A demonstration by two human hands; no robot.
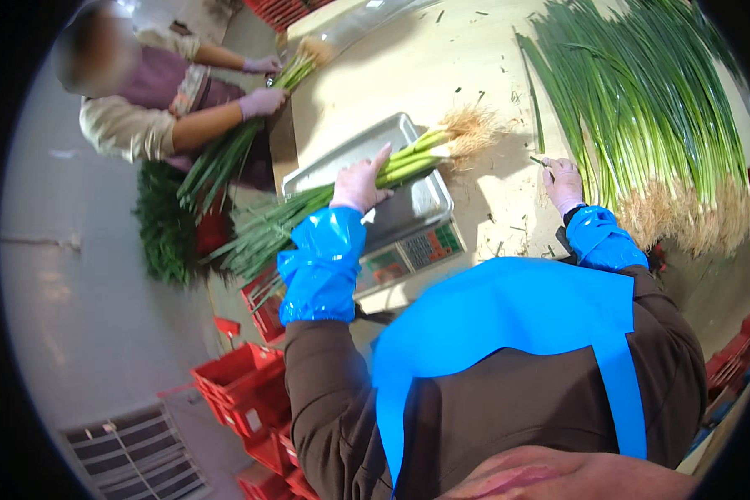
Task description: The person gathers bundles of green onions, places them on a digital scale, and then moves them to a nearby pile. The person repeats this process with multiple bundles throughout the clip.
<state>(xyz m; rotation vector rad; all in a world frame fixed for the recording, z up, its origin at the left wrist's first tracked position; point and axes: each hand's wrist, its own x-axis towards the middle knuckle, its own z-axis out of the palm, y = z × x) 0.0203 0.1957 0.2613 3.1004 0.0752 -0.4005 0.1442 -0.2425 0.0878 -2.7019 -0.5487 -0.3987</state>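
Note:
My left hand [357,182], in a thin pale glove, is closed around a bunch of green onions [412,156]. The bunch lies across a metal tray [381,222] on a digital scale [412,250], its pale roots pointing up and right and its leaves hanging off to the lower left. My right hand [562,181], gloved too, rests at the table near a big pile of green onions [656,119]. A small green leaf scrap [537,160] is at its fingertips; whether they pinch it is unclear.
Across the pale table [475,56], a co-worker's gloved hands [265,100] hold another green onion bunch [300,65] beside clear plastic film [375,25]. Leaf trimmings dot the tabletop. Red plastic crates [244,381] stack at lower left, near more greens [162,219].

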